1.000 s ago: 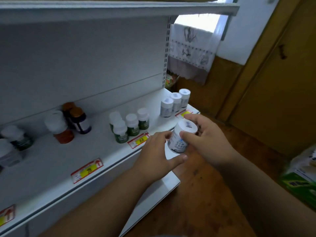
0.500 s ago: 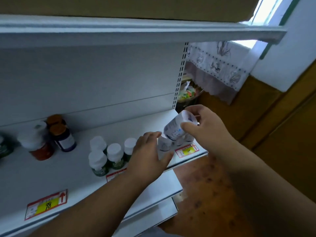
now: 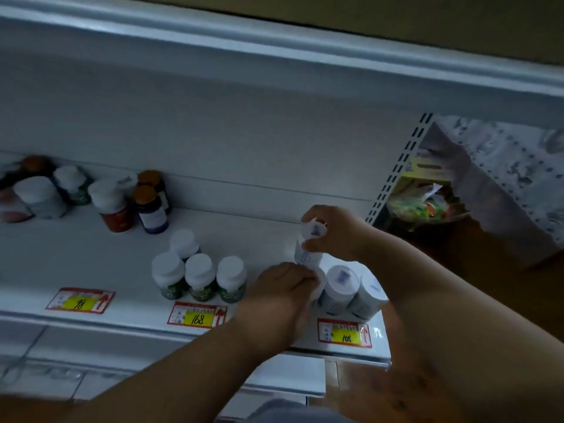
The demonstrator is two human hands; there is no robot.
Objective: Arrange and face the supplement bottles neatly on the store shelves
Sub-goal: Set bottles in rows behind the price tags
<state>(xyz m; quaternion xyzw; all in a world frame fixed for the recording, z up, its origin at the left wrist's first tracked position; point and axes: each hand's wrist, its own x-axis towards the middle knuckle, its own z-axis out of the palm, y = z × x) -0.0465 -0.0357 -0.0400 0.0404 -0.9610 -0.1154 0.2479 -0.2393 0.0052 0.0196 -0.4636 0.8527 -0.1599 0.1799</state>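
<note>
My right hand (image 3: 334, 233) grips a white-capped, white-labelled bottle (image 3: 309, 239) by its top, just above the shelf (image 3: 122, 270) behind a front row of like bottles. My left hand (image 3: 280, 288) curls round the leftmost white bottle (image 3: 319, 285) of that row, which it largely hides. Two more white bottles (image 3: 340, 288) stand to the right of it, at the shelf's right end. Left of my hands stands a group of green-labelled bottles (image 3: 200, 277) with white caps.
Brown, red and dark bottles (image 3: 134, 203) crowd the back left of the shelf. Price tags (image 3: 197, 315) line the front edge. An upper shelf (image 3: 274, 56) overhangs. A slotted upright (image 3: 396, 169) ends the shelf; a packet-filled box (image 3: 424, 203) lies beyond it.
The view has tilted and come closer to the shelf. My right hand has carried its bottle down in behind the row. My left hand has moved onto the leftmost front bottle.
</note>
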